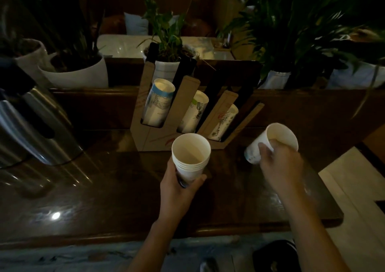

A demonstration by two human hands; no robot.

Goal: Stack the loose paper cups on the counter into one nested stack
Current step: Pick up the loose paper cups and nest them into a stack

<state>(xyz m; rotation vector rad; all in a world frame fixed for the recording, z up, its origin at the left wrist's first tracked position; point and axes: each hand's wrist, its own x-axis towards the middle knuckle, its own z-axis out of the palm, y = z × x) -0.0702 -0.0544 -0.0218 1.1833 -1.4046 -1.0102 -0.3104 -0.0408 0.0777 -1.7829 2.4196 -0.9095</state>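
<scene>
My left hand (181,190) holds a nested stack of white paper cups (191,157) upright above the dark wooden counter (104,178), with several rims showing below the top one. To the right, my right hand (281,165) grips a single white paper cup (270,142), tilted with its mouth up and to the right and lifted off the counter. The single cup is apart from the stack, about a hand's width to its right.
A cardboard cup holder (158,138) stands behind the stack with three slanted rows of printed cups (159,102). A steel urn (31,125) sits at the left. Potted plants (83,71) line the ledge behind. A pale board (354,178) lies at the right edge.
</scene>
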